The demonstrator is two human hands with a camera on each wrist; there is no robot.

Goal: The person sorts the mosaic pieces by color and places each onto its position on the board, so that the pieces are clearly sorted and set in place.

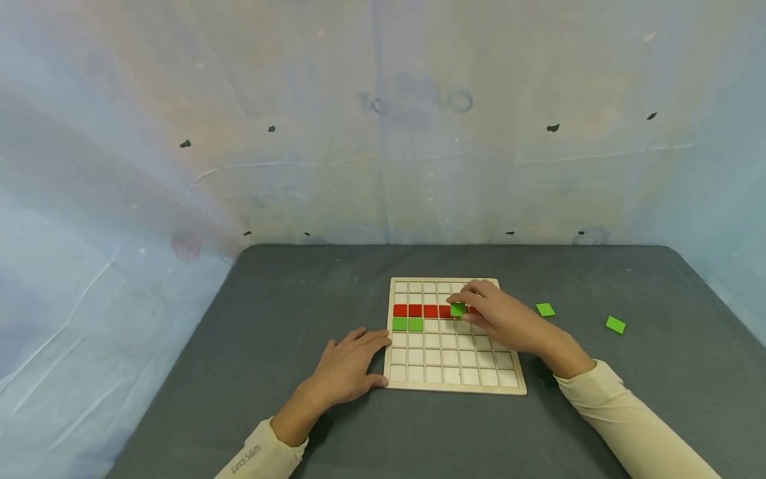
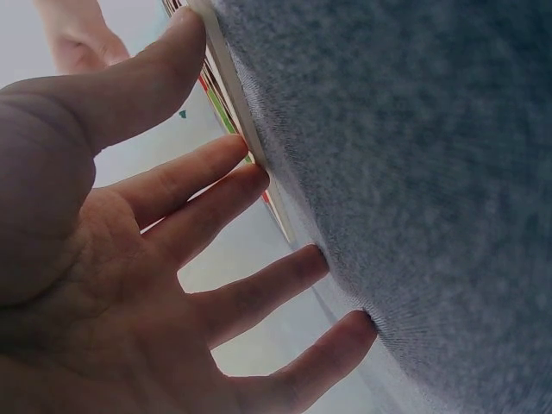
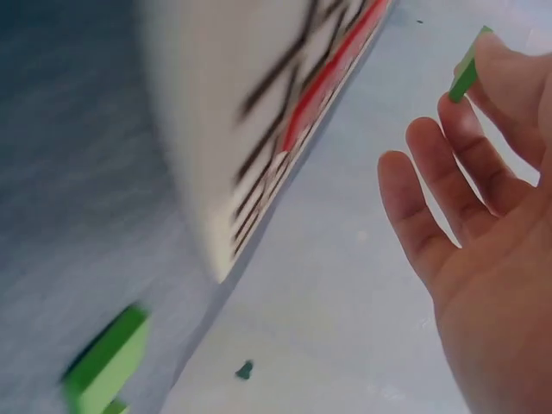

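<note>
A wooden grid board (image 1: 451,388) lies on the dark table. One row of it holds red square tiles (image 1: 415,311), and two green tiles (image 1: 408,324) fill the left cells of the row nearer me. My left hand (image 1: 350,369) rests at the board's left edge; its fingers are spread, with thumb and some fingertips touching the rim in the left wrist view. Above the board, my right hand (image 1: 509,319) pinches a green tile (image 3: 467,76) between thumb and index finger, the other fingers extended. That hand hides the right part of the red row.
To the right of the board, two loose green tiles (image 1: 545,309) (image 1: 615,324) lie apart on the grey table (image 1: 311,286). A pale cloth backdrop (image 1: 383,166) with dark marks rises behind the table and along its sides.
</note>
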